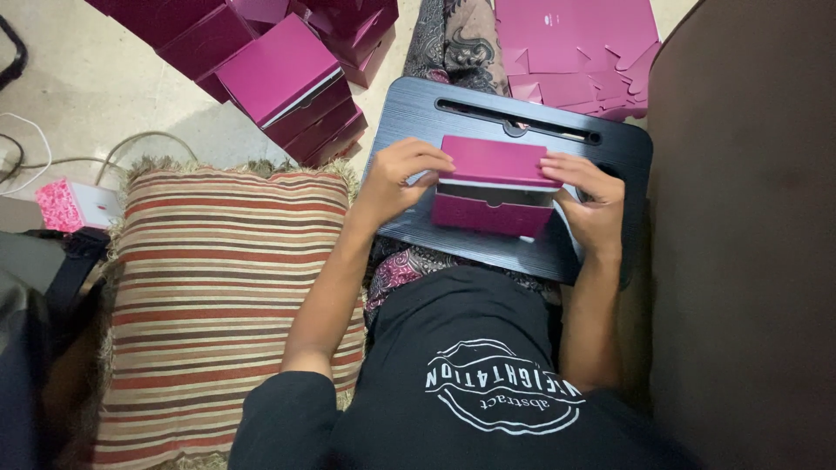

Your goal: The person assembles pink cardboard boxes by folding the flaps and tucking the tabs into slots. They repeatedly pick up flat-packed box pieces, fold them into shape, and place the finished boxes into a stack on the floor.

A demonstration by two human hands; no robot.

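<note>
Two hands worked at a magenta box (495, 187) that sat near the middle of a black lap desk (409, 113), the surface resting across the person's legs. The left hand (396, 178) gripped the box's left end, its fingers curled over the top edge of the raised lid and the thumb against the side. The right hand (592, 196) held the box's right end in the same way, fingers bent over the lid's far corner, palm lying on the surface beside the box. The lid stood partly lifted, so that a dark gap showed between it and the front wall of the box, which had a small notch in its upper edge. Beyond the lap desk, to its upper left, lay a heap of finished magenta boxes (279, 70) on the floor (104, 78). Beyond its upper right corner lay a stack of flat magenta cardboard sheets (575, 43). Left of the lap desk, just beside the person's left arm, sat a striped cushion (218, 296) with a fringed edge. Farther left of the cushion, a small pink patterned box (74, 204) rested on the floor near some white cables (35, 139). A patterned cloth (457, 39) ran away from the lap desk's far edge.
</note>
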